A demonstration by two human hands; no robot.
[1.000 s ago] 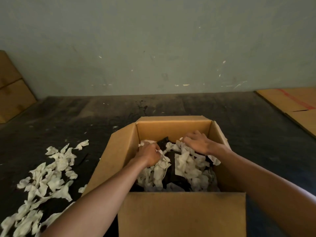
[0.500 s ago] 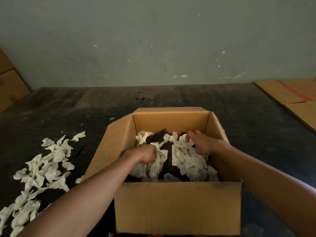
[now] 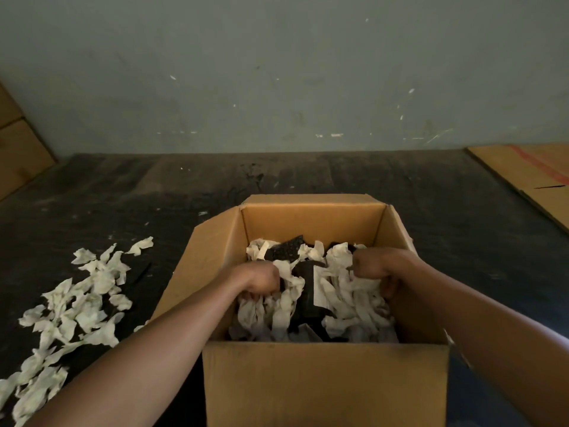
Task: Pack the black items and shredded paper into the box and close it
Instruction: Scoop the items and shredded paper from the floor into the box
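Observation:
An open cardboard box [image 3: 323, 380] stands on the dark floor in front of me, flaps up. Inside lie white shredded paper [image 3: 345, 300] and black items [image 3: 308, 291], partly buried; a dotted black piece [image 3: 284, 249] shows near the far wall. Both my hands are inside the box. My left hand [image 3: 261, 280] is clenched on a bunch of shredded paper at the left side. My right hand [image 3: 377, 266] is clenched on shredded paper at the right side. Fingertips are hidden in the paper.
A loose pile of shredded paper [image 3: 70, 306] is spread on the floor left of the box. Flattened cardboard [image 3: 535, 177] lies at the right by the wall. Stacked cardboard boxes [image 3: 15, 149] stand at the far left. A grey-green wall closes the back.
Both hands have closed into fists on the paper and shifted apart, the right hand drawing back toward the right wall. The camera has tilted, so the box sits lower in view.

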